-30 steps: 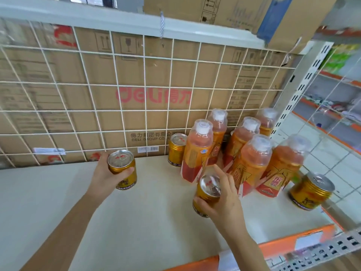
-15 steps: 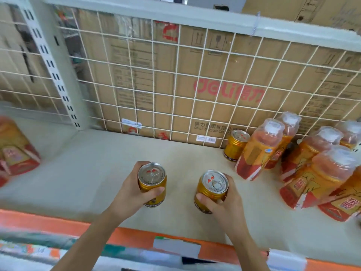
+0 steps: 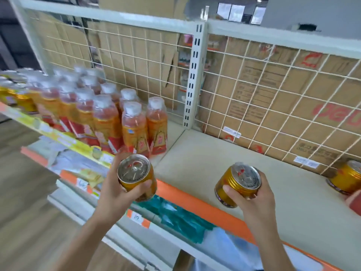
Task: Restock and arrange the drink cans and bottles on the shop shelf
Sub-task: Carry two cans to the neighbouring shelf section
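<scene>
At the front of the shelf (image 3: 205,151), each hand holds one gold can. The left hand (image 3: 114,194) has its grip wrapped round the first can (image 3: 134,173), which hangs in the air in front of the orange strip (image 3: 195,200), just beside the bottles (image 3: 134,126). The right hand (image 3: 256,200) has its grip round the second can (image 3: 238,181), which leans a bit, low over the front of the shelf. I cannot tell if its bottom touches. A third can (image 3: 345,178) stands near the back, far to the right.

I think the job now is to set these two cans down in a neat row. To do it well, hold each can straight up, put it flat on the shelf, and let go only when it does not wobble. Keep the cans with the other can and away from the bottles, so nothing gets knocked over. Turn the pictures to face the front.

Behind the wire grid (image 3: 254,94), a cardboard box (image 3: 289,106) has big red letters that look like "Deli", cut off at the edge. Its small print and white stickers are too tiny to read. The can tops have red marks and the bottles have red and orange labels, but they are too blurry to read.
</scene>
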Demonstrator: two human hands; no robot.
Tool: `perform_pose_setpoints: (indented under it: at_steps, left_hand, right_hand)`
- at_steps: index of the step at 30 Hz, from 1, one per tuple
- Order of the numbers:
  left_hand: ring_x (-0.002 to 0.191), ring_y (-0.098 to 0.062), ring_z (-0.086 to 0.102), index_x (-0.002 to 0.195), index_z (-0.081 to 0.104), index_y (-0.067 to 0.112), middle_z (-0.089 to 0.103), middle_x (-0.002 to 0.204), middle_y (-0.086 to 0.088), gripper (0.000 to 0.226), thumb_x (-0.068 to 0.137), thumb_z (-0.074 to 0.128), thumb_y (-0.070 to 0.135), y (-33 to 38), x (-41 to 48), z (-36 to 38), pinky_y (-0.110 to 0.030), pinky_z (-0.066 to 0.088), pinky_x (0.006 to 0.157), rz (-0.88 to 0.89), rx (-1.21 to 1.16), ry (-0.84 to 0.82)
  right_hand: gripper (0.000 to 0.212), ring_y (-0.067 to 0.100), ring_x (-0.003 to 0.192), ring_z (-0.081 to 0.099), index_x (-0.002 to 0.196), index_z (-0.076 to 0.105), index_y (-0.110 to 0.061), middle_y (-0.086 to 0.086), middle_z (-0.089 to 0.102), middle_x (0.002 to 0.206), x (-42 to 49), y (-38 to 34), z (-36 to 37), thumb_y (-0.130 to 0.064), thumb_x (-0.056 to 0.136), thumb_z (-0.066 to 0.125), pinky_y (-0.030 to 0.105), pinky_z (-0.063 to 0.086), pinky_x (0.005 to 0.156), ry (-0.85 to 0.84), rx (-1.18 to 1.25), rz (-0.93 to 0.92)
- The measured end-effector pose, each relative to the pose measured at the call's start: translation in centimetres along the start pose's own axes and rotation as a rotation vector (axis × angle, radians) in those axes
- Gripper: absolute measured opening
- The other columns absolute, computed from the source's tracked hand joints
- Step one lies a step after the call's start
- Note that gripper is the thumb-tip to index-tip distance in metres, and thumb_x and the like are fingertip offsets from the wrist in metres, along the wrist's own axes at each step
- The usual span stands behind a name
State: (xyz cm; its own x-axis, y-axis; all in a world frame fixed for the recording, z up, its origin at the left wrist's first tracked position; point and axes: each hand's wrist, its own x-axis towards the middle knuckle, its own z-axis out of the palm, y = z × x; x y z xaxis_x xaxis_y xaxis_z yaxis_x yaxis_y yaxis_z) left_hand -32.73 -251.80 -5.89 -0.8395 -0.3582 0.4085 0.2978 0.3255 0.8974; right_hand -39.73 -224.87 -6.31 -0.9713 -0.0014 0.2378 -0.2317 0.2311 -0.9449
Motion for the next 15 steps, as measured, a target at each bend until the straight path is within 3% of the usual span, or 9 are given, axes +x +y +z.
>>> perform_pose_setpoints:
  at_steps: [2, 5, 8, 11, 13, 15]
  left_hand:
    - [0.087, 0.004, 0.062, 0.096, 0.053, 0.053, 0.066, 0.093, 0.021, 0.048, 0.052, 0.072, 0.044, -0.3, -0.8, -4.3, -0.007, 0.045, 0.073, -0.001, 0.033, 0.059]
    - [0.083, 0.006, 0.061, 0.094, 0.053, 0.053, 0.066, 0.091, 0.023, 0.049, 0.05, 0.072, 0.044, -1.1, -2.4, -10.2, -0.007, 0.045, 0.073, -0.03, 0.079, 0.15]
    - [0.078, 0.011, 0.06, 0.09, 0.052, 0.059, 0.065, 0.087, 0.029, 0.052, 0.048, 0.074, 0.04, -1.3, -4.4, -15.0, -0.004, 0.044, 0.068, -0.06, 0.14, 0.255]
    - [0.077, 0.012, 0.059, 0.088, 0.051, 0.061, 0.065, 0.086, 0.031, 0.05, 0.045, 0.072, 0.046, -1.2, -6.4, -19.0, -0.003, 0.044, 0.068, -0.105, 0.196, 0.386]
    - [0.08, 0.01, 0.06, 0.092, 0.051, 0.056, 0.065, 0.091, 0.028, 0.051, 0.046, 0.071, 0.049, -1.4, -7.9, -21.6, -0.005, 0.045, 0.071, -0.132, 0.224, 0.468]
    - [0.08, 0.009, 0.06, 0.096, 0.052, 0.045, 0.066, 0.091, 0.025, 0.053, 0.052, 0.08, 0.037, -1.8, -9.3, -23.7, -0.006, 0.045, 0.072, -0.148, 0.248, 0.532]
  right_hand:
    - [0.058, -0.015, 0.083, 0.057, 0.099, 0.052, -0.039, -0.017, 0.062, 0.096, -0.5, -1.3, 3.0, -0.013, 0.06, 0.087, 0.002, 0.043, 0.064, -0.053, 0.028, -0.024]
    - [0.058, -0.015, 0.081, 0.057, 0.098, 0.052, -0.039, -0.027, 0.064, 0.088, -1.4, -3.2, 7.6, -0.031, 0.05, 0.083, 0.001, 0.043, 0.064, -0.143, 0.077, -0.053]
    - [0.051, -0.015, 0.081, 0.058, 0.098, 0.053, -0.036, -0.035, 0.062, 0.087, -2.1, -4.6, 12.0, -0.028, 0.053, 0.075, 0.001, 0.042, 0.065, -0.255, 0.103, -0.085]
    - [0.055, -0.01, 0.085, 0.059, 0.101, 0.054, -0.035, -0.033, 0.063, 0.092, -2.3, -5.9, 16.0, -0.032, 0.052, 0.079, 0.003, 0.044, 0.066, -0.38, 0.124, -0.127]
    - [0.061, -0.008, 0.086, 0.06, 0.103, 0.055, -0.033, -0.03, 0.063, 0.094, -2.3, -6.5, 18.9, -0.04, 0.047, 0.08, 0.003, 0.044, 0.066, -0.453, 0.139, -0.152]
    - [0.064, -0.008, 0.085, 0.06, 0.103, 0.056, -0.033, -0.029, 0.064, 0.094, -2.2, -7.1, 21.6, -0.047, 0.044, 0.077, 0.003, 0.043, 0.067, -0.517, 0.147, -0.176]
